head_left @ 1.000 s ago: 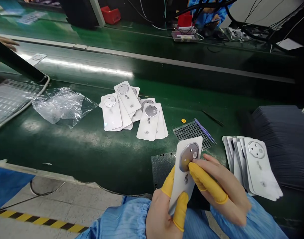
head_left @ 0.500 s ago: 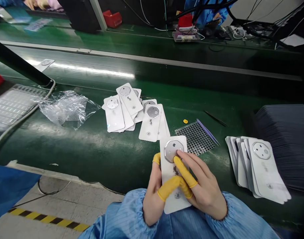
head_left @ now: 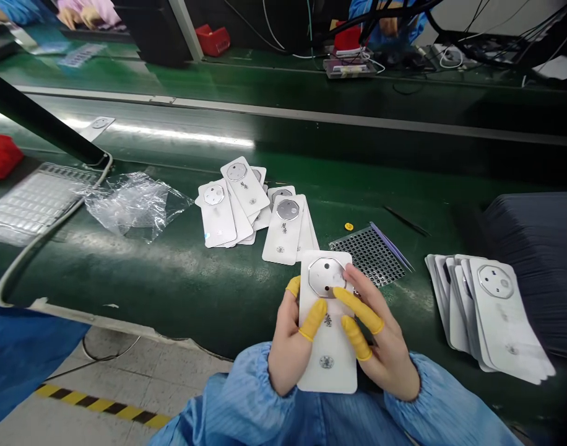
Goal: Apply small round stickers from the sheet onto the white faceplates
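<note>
thumbs: meeting across the white panel [head_left: 327, 339] in the earlier frame, now parted, the left one higher.
left hand [head_left: 289, 352]: pinches the panel's left side, thumb on its face.
right hand [head_left: 389, 354]: spread, fingertips at the lower and right rim of the disc [head_left: 321, 276]; whether it also grips does not show.
panel: held above the lap, disc end away from the person.
meaning: more of the face lies bare; attention seems to sit on the disc.
green table [head_left: 204, 294]: loose panels [head_left: 283, 232] beyond the hands, dotted sheet [head_left: 367, 254] and purple tweezers [head_left: 391, 247] near, fanned stack [head_left: 504, 319] to the right, crumpled plastic [head_left: 137, 201] left.
room: red bin [head_left: 212, 41] behind, co-worker's hands [head_left: 89, 17] far left, striped floor tape [head_left: 100, 404].
</note>
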Tool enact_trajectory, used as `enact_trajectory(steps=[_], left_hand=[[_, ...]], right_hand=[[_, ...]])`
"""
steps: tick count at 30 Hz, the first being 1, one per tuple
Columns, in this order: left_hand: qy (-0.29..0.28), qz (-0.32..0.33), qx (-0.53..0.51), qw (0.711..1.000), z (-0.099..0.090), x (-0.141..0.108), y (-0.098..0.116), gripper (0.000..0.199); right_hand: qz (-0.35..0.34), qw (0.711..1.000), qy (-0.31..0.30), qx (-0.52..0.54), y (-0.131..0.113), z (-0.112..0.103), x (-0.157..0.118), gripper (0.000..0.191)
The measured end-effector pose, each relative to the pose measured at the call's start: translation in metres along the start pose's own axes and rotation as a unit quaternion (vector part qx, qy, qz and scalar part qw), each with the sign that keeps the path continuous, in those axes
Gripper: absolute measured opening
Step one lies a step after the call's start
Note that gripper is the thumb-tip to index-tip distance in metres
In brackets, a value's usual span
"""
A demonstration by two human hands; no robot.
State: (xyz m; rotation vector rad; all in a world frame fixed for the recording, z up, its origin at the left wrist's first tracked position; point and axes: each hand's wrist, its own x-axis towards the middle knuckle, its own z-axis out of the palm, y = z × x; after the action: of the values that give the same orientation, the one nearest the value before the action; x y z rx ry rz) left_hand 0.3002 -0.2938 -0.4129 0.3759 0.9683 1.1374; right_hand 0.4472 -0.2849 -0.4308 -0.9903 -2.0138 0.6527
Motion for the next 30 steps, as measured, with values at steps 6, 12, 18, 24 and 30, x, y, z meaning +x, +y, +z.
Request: enact_trajectory(steps=[6,12,18,24,30], left_hand=[[0.013,0.043,0.043,0.998,-0.021,0.012,0.014,0.025],[0.185,0.173,0.176,0.951,-0.072,0.014,0.029,0.035],[0.159,0.231,0.391,0.877,-0.098,0.011,0.048,0.056],[0.062,0.059,0.394,0.915,-0.087,0.000,0.028,0.044],[-0.116,0.001,0.346,0.931,-0.060,-0.001,0.013,0.040]], right_hand=[[-0.019,0.997,0.005,0.069,-0.002,0.005,0.005,0.056],[0.021,0.989,-0.114,-0.087,0.001,0.000,-0.037,0.052],[-0.003,0.985,-0.138,-0.104,0.016,0.008,-0.069,0.039],[0.031,0.999,-0.014,-0.038,0.016,-0.001,-0.056,0.054],[0.001,0.996,-0.074,-0.057,0.017,0.000,-0.055,0.057]])
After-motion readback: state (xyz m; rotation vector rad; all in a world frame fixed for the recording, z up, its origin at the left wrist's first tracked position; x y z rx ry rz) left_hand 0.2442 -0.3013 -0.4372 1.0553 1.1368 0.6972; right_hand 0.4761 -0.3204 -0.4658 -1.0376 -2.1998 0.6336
